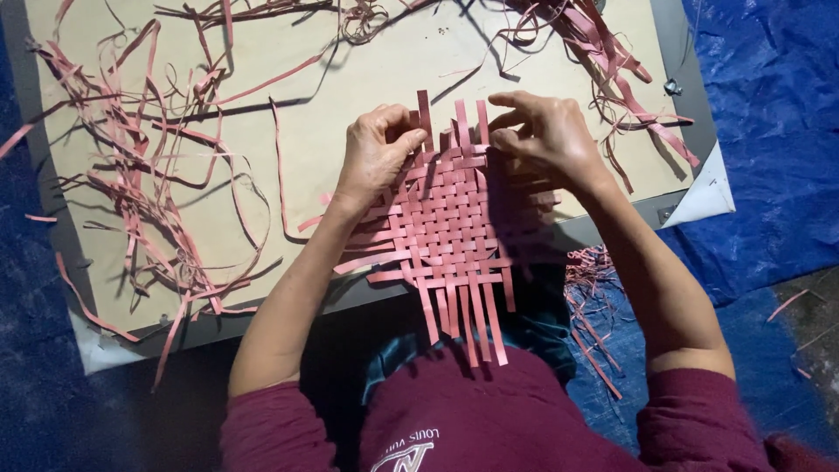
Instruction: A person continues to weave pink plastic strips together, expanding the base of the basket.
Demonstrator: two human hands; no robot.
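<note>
The person is weaving a pink strip mat [450, 223], lying on the board [350, 79] just below both sets of fingertips. The left hand [377, 150] is pinching an upright strip [424, 114] at the far edge; the right hand [546, 131] is pressing narrow fingers beside it. The middle looks tightly woven, while loose ends are sticking out all round, and spare strips [149, 192] are lying left of the fingers
</note>
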